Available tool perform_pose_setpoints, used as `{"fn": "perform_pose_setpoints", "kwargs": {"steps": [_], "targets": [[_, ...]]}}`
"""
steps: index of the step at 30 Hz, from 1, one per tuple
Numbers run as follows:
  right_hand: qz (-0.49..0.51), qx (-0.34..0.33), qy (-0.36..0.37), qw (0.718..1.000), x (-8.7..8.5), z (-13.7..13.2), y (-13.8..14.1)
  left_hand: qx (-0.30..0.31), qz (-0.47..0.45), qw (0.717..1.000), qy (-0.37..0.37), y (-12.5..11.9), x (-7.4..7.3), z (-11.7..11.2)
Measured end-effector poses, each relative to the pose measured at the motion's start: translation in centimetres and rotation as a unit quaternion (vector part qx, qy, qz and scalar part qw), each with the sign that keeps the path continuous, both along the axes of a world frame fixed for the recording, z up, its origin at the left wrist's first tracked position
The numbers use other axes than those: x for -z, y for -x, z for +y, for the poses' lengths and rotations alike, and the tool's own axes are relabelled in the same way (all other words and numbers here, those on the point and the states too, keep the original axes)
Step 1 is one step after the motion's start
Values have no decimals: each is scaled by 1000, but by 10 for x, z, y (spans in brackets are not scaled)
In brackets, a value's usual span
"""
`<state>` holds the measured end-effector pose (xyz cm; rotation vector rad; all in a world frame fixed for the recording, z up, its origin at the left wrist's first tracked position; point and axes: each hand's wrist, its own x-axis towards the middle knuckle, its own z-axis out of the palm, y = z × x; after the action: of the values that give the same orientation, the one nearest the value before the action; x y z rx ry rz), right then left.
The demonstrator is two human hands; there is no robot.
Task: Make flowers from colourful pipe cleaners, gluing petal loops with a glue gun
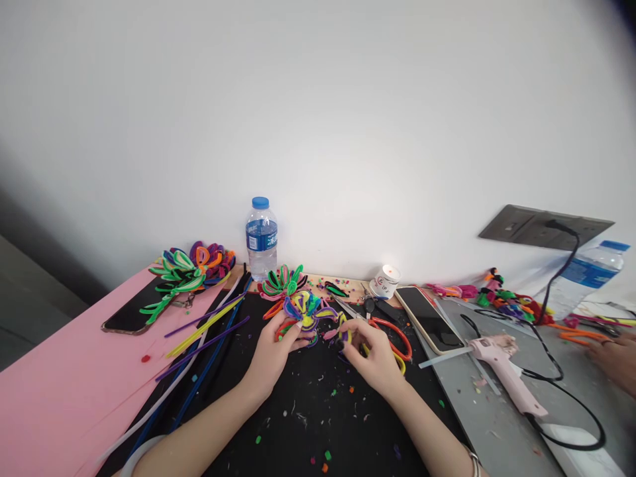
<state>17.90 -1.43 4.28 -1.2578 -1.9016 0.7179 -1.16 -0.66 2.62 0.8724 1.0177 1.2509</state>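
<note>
My left hand (272,351) is closed on a multicoloured pipe-cleaner flower (305,310) with yellow, purple, blue and green looped petals. A little to the right, my right hand (371,354) pinches a small yellow-and-purple pipe-cleaner loop (344,328), apart from the flower. Scissors with orange handles (401,341) lie just beyond my right hand, partly covered by it. Behind the held flower is another pipe-cleaner flower (283,281) in green, pink and black. Both hands are above a black mat (298,424) sprinkled with small coloured clippings.
Left: loose pipe cleaners (206,324), finished flowers (199,262) and a dark phone (134,308). Behind stand a water bottle (261,242) and a paper cup (385,283). Right: another phone (430,319), a corded pink glue gun (511,377) and another person's hand (616,361).
</note>
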Motion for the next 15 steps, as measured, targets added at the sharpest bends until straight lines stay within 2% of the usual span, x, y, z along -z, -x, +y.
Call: {"fn": "perform_pose_setpoints", "kwargs": {"steps": [3,6,12,15], "targets": [[-10,-35,30,999,-1,-3,5,-4,4,1000,5,-1,-1,-1],[-23,-47,22,998,0,-4,8,-5,7,1000,4,0,-1,-1],[-20,-1,-72,997,0,-6,3,-3,8,1000,-11,0,1,0],[-36,-22,-106,993,1,-10,4,6,8,1000,-3,-1,1,-1]]}}
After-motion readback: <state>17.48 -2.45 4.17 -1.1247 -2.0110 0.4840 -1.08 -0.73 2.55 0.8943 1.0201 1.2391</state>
